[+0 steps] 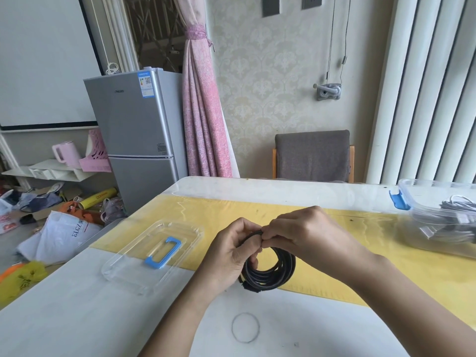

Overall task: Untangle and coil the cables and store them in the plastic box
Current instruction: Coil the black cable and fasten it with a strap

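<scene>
Black round cable coil (pixel 273 273) is standing on edge just below the middle of the frame, its lower rim meeting the white table (pixel 77 318) where the yellow mat (pixel 412 276) is ending. From my end I am watching both hands working on it.

The left hand (pixel 231 253) is curling its fingers round the coil's left side, gripping the stacked loops so they are not springing apart. The right hand (pixel 306 233) is pinching the cable at the coil's top between thumb and bent fingers. I am judging this to be the tucking-in of a last loose end, though the fingertips are hiding that spot and I cannot be sure. Holding the coil upright is leaving its centre free for an end to pass through.

At the right edge of the frame a clear plastic box with a blue latch (pixel 422 199) is sitting open, already holding a loose heap of pale grey cables (pixel 453 215). Its clear plastic lid with a blue handle (pixel 123 266) is lying flat to the left of the hands, well apart from the box, so the mouth is staying free. I am reckoning this coil is nearly ready to go in beside the grey ones.
</scene>
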